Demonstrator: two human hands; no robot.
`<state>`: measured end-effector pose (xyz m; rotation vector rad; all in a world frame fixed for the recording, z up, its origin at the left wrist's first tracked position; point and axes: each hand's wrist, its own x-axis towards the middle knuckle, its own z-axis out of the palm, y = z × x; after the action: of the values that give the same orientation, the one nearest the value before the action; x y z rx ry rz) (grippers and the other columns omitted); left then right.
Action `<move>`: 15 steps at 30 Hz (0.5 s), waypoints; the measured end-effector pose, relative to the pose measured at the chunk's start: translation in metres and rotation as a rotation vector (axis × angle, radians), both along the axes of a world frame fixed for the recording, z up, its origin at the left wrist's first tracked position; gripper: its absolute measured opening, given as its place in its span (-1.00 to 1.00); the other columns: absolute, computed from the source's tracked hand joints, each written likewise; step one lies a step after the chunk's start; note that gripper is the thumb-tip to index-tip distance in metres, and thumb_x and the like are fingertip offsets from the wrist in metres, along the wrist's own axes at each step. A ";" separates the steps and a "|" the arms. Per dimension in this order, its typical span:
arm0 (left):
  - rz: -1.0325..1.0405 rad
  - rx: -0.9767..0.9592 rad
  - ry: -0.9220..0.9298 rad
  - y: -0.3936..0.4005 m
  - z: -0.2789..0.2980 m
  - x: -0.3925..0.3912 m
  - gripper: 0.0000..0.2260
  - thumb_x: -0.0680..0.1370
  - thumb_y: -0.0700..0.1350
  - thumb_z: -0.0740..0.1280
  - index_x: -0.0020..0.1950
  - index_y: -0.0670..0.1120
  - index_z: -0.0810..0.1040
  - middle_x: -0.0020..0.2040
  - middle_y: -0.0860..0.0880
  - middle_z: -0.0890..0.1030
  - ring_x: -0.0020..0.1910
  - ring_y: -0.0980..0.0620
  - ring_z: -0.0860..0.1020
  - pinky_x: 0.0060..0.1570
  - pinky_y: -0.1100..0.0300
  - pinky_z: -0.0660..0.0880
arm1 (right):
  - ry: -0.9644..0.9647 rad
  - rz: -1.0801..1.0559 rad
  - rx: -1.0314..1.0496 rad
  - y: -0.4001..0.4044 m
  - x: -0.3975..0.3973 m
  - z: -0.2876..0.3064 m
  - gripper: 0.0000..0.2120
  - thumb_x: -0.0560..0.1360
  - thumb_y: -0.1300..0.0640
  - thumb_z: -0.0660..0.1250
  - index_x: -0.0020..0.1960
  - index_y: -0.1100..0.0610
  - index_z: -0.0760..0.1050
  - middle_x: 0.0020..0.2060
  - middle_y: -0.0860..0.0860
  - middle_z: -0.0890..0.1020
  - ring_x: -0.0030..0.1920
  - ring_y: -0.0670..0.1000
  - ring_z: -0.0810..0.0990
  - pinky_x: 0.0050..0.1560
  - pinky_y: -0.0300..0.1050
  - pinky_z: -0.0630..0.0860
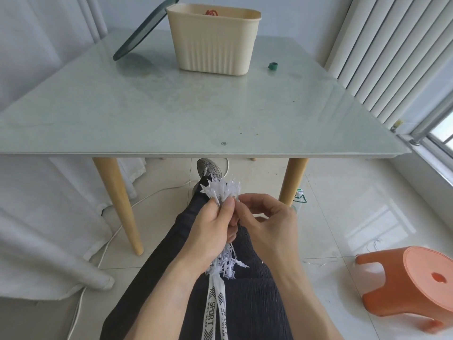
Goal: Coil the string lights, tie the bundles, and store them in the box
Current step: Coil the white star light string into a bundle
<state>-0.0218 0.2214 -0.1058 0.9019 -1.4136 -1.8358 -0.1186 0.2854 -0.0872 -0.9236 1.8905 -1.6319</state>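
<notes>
String lights [221,192]: white, star-shaped, gathered into one bundle above the lap, below the near table edge; star tips fanned out above the hands and again below them, over dark trousers [247,290].

Left hand [212,231]: wrapped round the middle of the bundle, thumb lying along its top, fingers curled tight on it.

Right hand [267,219]: just beside the left, touching it; thumb and forefinger pinched on the strands near the upper end of the bundle, other fingers curled under.

Box [213,40]: cream, ribbed plastic, upright at the far side of the table [171,114], well apart from the bundle; open at the top, something red just visible inside, too little shown to identify.

Lid [144,30]: dark green, tilted, leaning against the left wall of the box, lower edge on the tabletop.

Small green roll [272,66]: on the table, to the right of the box, apart from it.

Drawstrings [214,312]: two white printed tapes hanging below the bundle, marked "SPORT".

Shoe [208,168]: grey, under the table edge.

Stool [411,285]: orange plastic, on the tiled floor at right.

White cable [110,241]: trailing on the floor at left, past a wooden table leg [120,207].

Curtain [41,217]: white, at left, pooled on the floor.

Blinds [392,45]: white vertical slats at right, beside the window.
</notes>
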 end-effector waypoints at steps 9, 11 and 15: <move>0.075 -0.034 -0.022 -0.004 -0.001 0.003 -0.69 0.70 -0.05 0.13 -0.08 -0.24 0.44 -0.45 0.08 0.43 -0.46 0.09 0.38 -0.46 0.28 0.35 | 0.049 0.317 0.051 0.008 0.004 0.006 -0.76 0.61 0.22 0.34 0.24 0.03 0.62 0.01 0.05 0.51 -0.24 -0.30 0.62 -0.18 -0.43 0.51; 0.092 -0.015 -0.010 -0.003 0.002 0.003 -0.72 0.71 -0.10 0.11 -0.14 -0.18 0.42 -0.48 0.12 0.48 -0.49 0.17 0.46 -0.47 0.34 0.41 | 0.088 0.407 0.086 0.010 0.002 0.005 -0.67 0.61 0.18 0.33 0.34 -0.05 0.54 -0.01 -0.01 0.53 -0.19 -0.26 0.63 -0.12 -0.40 0.51; 0.133 -0.051 0.006 -0.009 -0.004 0.005 -0.70 0.70 -0.05 0.13 -0.15 -0.12 0.48 -0.42 0.00 0.42 -0.42 0.03 0.38 -0.27 0.08 0.40 | 0.132 0.404 0.160 0.010 -0.010 -0.002 -0.51 0.52 0.13 0.43 0.40 -0.10 0.39 -0.19 -0.12 0.65 -0.15 -0.07 0.65 -0.06 -0.15 0.58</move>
<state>-0.0164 0.2125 -0.1098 0.9414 -1.3574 -1.6953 -0.1283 0.2952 -0.0892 -1.2720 1.7436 -1.1914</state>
